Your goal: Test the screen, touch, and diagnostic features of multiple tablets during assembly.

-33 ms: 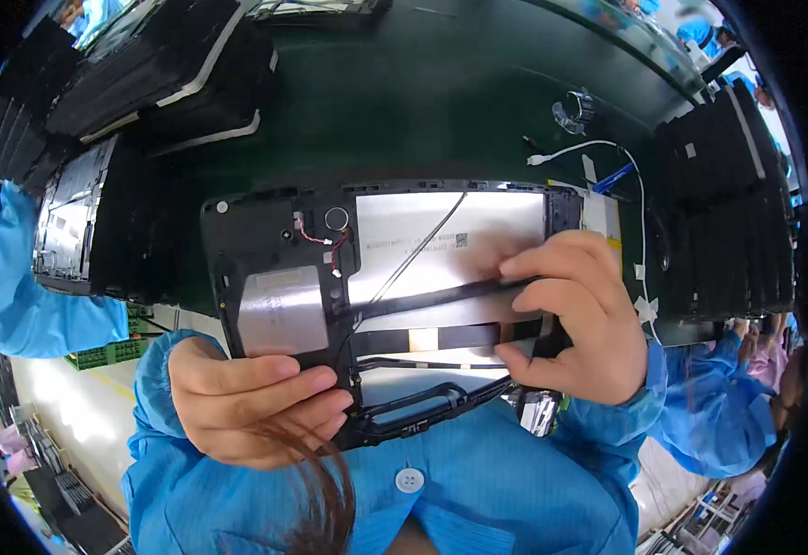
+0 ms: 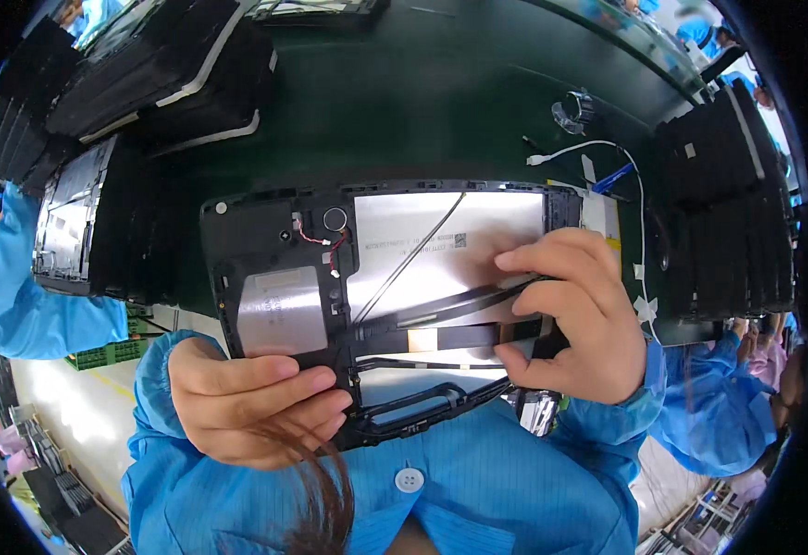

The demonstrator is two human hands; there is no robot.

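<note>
An opened tablet housing [image 2: 270,242], black with a large silver battery [image 2: 395,227] and a smaller silver plate [image 2: 282,310], is held up in front of my chest. My left hand [image 2: 247,398] is closed on its lower left part, fingers lying over the frame. At its right side my right hand [image 2: 580,314] is curled, with the thumb near the lower frame. Its bent fingers are at the right end of a black flat cable [image 2: 441,310] that crosses the battery. A thin dark wire [image 2: 413,256] runs diagonally over the battery. Red wires [image 2: 313,236] sit near a round part.
Stacks of black housings stand at the left [image 2: 154,83] and right [image 2: 723,203] of the dark green table [image 2: 404,102]. A white cable [image 2: 640,203], a blue pen [image 2: 614,178] and a clear tape roll [image 2: 573,113] lie at the right. A co-worker's blue sleeve [image 2: 34,287] is at the left.
The black flat cable has dropped a little toward the lower edge of the housing, showing more of the battery. My hands have stayed almost in place.
</note>
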